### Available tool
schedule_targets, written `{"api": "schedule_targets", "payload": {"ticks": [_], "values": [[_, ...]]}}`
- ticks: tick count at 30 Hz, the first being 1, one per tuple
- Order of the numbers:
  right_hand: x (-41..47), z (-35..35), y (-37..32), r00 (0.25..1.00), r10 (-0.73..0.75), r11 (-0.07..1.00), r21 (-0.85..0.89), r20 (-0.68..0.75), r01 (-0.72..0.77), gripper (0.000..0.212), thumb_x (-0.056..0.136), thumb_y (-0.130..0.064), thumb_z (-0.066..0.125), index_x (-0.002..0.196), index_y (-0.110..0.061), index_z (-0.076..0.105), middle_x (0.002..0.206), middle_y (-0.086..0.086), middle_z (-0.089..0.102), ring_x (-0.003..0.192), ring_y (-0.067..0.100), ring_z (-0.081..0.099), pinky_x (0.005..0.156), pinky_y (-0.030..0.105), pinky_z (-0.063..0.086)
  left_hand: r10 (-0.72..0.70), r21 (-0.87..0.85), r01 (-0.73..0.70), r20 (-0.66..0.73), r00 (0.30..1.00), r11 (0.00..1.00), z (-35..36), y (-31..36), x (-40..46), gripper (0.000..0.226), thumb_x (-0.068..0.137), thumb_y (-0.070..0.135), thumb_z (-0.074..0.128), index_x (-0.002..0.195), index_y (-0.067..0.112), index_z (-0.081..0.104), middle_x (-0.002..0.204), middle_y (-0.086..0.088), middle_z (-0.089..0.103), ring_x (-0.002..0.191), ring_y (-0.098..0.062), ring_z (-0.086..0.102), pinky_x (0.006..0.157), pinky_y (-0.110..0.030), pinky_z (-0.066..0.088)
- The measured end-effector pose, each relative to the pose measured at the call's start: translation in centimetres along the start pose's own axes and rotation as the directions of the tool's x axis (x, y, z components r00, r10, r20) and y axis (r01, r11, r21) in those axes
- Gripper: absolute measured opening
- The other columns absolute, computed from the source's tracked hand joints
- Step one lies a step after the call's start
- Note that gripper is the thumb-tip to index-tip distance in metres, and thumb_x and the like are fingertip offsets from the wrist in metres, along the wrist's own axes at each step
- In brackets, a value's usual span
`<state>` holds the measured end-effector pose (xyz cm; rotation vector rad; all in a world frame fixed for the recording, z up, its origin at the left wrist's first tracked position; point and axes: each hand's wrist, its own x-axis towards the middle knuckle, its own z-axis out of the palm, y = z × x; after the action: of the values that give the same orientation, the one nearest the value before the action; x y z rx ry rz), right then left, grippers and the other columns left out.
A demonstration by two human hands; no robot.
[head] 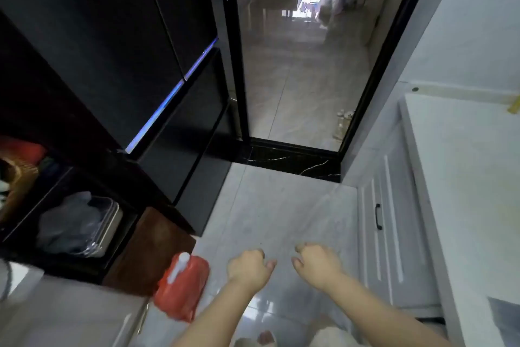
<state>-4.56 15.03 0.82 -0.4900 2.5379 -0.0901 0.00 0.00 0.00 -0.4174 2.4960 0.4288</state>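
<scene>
My left hand (249,266) and my right hand (316,261) hang side by side over the pale tiled floor (275,206), low in the view. Both have loosely curled fingers and hold nothing. They are a short gap apart and touch no object. A red bag (183,287) with a white handle hangs at the edge of a counter just left of my left hand.
A tall black refrigerator (126,51) stands at the left. Dark shelves (84,223) below it hold a metal tray with grey bags. White cabinets (391,223) and a counter (464,178) run along the right. A black-framed doorway (295,65) opens ahead.
</scene>
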Motion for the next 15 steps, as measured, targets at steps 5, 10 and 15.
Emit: {"api": "schedule_targets", "payload": {"ticks": [5, 10, 15], "values": [[2.7, -0.4, 1.7, 1.0, -0.011, 1.0, 0.029, 0.019, 0.011, 0.039, 0.093, -0.036, 0.04, 0.123, -0.015, 0.052, 0.128, 0.009, 0.057, 0.116, 0.028, 0.054, 0.095, 0.032, 0.041, -0.009, -0.008, 0.009, 0.031, 0.999, 1.0, -0.5, 1.2, 2.2, 0.051, 0.094, 0.053, 0.038, 0.124, 0.016, 0.056, 0.128, -0.007, 0.061, 0.118, -0.026, 0.057, 0.094, -0.033, 0.045], [5.9, -2.0, 4.6, 0.998, -0.039, 0.999, 0.024, 0.043, 0.039, 0.04, 0.093, -0.036, 0.04, 0.125, -0.014, 0.051, 0.13, 0.009, 0.054, 0.116, 0.027, 0.054, 0.097, 0.031, 0.04, -0.079, -0.079, 0.083, 0.045, 0.996, 0.993, -1.4, 3.5, 5.0, 0.052, 0.092, 0.055, 0.041, 0.127, 0.018, 0.054, 0.131, -0.005, 0.059, 0.118, -0.025, 0.056, 0.095, -0.031, 0.046], [9.2, -4.1, 8.4, 0.994, -0.064, 0.998, 0.03, 0.085, 0.062, 0.038, 0.094, -0.034, 0.039, 0.123, -0.013, 0.053, 0.127, 0.011, 0.055, 0.114, 0.028, 0.054, 0.096, 0.031, 0.041, -0.116, -0.118, 0.123, 0.06, 0.991, 0.985, -2.7, 7.3, 8.3, 0.052, 0.093, 0.053, 0.041, 0.131, 0.019, 0.051, 0.133, -0.004, 0.057, 0.12, -0.023, 0.055, 0.096, -0.03, 0.044]]}}
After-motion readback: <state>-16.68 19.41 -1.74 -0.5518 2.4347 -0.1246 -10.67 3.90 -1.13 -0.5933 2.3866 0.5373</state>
